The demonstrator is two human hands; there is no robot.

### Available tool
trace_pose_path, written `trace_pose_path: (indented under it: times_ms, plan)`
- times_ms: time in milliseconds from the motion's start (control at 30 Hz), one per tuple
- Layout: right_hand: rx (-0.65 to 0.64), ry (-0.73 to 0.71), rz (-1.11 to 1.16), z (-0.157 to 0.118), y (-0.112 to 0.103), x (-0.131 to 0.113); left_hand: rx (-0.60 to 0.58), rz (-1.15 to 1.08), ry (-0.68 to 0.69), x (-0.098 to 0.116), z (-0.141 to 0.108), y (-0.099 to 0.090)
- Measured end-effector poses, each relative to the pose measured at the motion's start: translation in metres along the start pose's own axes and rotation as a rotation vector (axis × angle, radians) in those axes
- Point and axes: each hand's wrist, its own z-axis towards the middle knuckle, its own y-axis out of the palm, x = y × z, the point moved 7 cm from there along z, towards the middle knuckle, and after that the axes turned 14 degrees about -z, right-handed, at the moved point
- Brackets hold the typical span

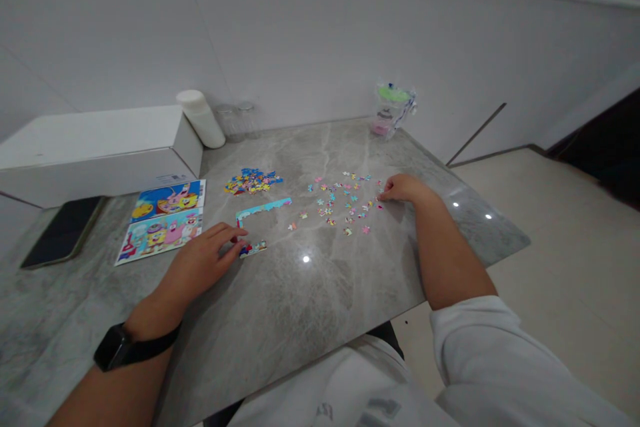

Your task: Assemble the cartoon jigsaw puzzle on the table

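Note:
My left hand rests on the table with thumb and fingers apart, its fingertips at the left side of a partly joined puzzle border. That border has a light-blue top strip and a corner. Below it, by my thumb, lies a short joined strip of puzzle pieces. My right hand is at the right edge of the scattered puzzle pieces, fingertips closed together on a small puzzle piece, mostly hidden. A separate heap of blue and yellow puzzle pieces lies behind the border.
A printed cartoon picture sheet lies at left beside a dark phone. Behind them are a white box, a leaning white bottle and clear glasses. A plastic-wrapped cup stands at the back right, near the grey table's edge.

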Motion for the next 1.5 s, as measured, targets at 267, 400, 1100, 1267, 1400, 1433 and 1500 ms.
trace_pose_path:
  times_ms: [267,400,1100,1267,1400,1433,1500]
  plan:
    - [0.239,0.246,0.071,0.009,-0.007,0.03,0.002,0.013,-0.006,-0.001,0.0,-0.002]
    - [0.365,0.241,0.124,0.011,-0.01,0.038,-0.002,0.018,-0.006,-0.003,0.0,0.0]
    - [0.252,0.071,0.114,0.027,0.005,0.019,0.004,0.004,0.002,0.004,-0.001,-0.003]
    - [0.326,0.056,0.236,0.016,-0.009,0.009,0.014,-0.002,-0.007,0.007,-0.001,-0.003]
    - [0.424,-0.045,0.323,-0.002,-0.03,-0.017,-0.002,-0.018,0.01,0.009,-0.001,-0.002]
    - [0.45,-0.086,0.338,-0.009,-0.035,-0.027,-0.007,-0.023,0.016,0.01,0.0,-0.002]
    - [0.491,-0.165,0.373,-0.023,-0.043,-0.052,-0.013,-0.03,0.024,0.012,0.0,-0.001]
